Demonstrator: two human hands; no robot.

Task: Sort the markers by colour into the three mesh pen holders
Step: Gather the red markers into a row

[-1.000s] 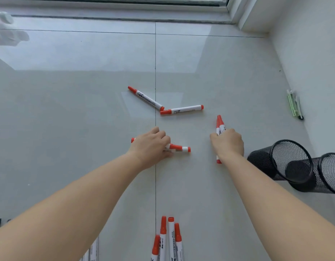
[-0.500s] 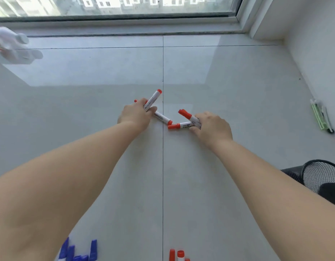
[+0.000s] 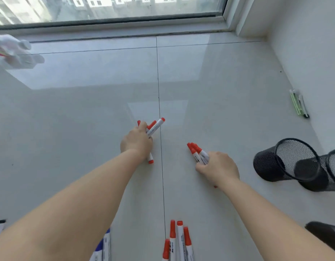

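Both my arms reach forward over the tiled floor [image 3: 228, 87]: my left hand [image 3: 136, 142] grips a fan of red markers [image 3: 153, 129], my right hand [image 3: 218, 169] clutches another red bundle [image 3: 197, 152], near the black mesh pen holders [image 3: 287, 161] lying tipped at right.

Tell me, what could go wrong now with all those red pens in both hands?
1. The left hand grips several red pens splayed at different angles, so one could slip out.
2. The mesh cups lie on their sides on the smooth floor; pens pushed in might roll them away.
3. More red pens lie near the bottom edge, close to the person, and could get knocked.
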